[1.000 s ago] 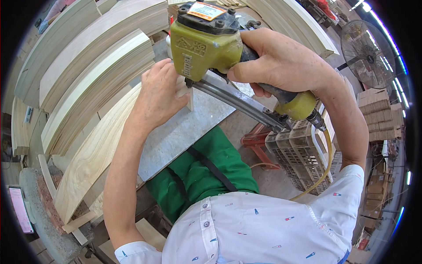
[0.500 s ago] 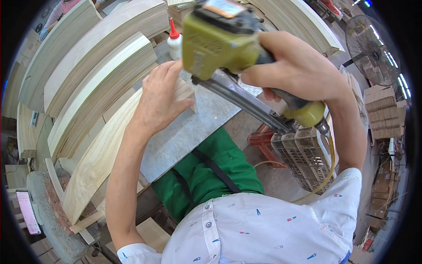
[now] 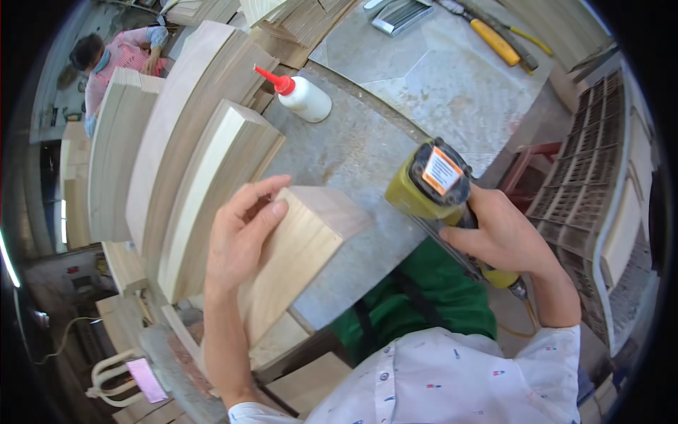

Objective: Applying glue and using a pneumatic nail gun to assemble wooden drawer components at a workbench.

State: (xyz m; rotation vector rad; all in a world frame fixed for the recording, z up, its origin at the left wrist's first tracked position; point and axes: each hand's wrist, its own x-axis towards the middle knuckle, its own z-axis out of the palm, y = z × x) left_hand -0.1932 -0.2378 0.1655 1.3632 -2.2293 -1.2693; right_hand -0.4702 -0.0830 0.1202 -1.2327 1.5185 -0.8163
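Note:
My right hand is wrapped around the handle of a yellow-green and black pneumatic nail gun. Its capped head faces up, and the magazine beneath is partly hidden. My left hand grips the edge of a pale wooden board, with its thumb near the top corner. The board's end stands over the grey worktop; its lower part lies behind my left forearm. A gap separates the nail gun from the board.
A white glue bottle with a red nozzle stands beyond the board. Curved wooden stacks crowd the left. Far right are a yellow-handled tool, a strip of metal fasteners and a plastic crate. Another person works at far left.
The nail gun has come down and rightward, away from the board's end. My left hand stays at the board, which now shows its end tilted up. My view has turned.

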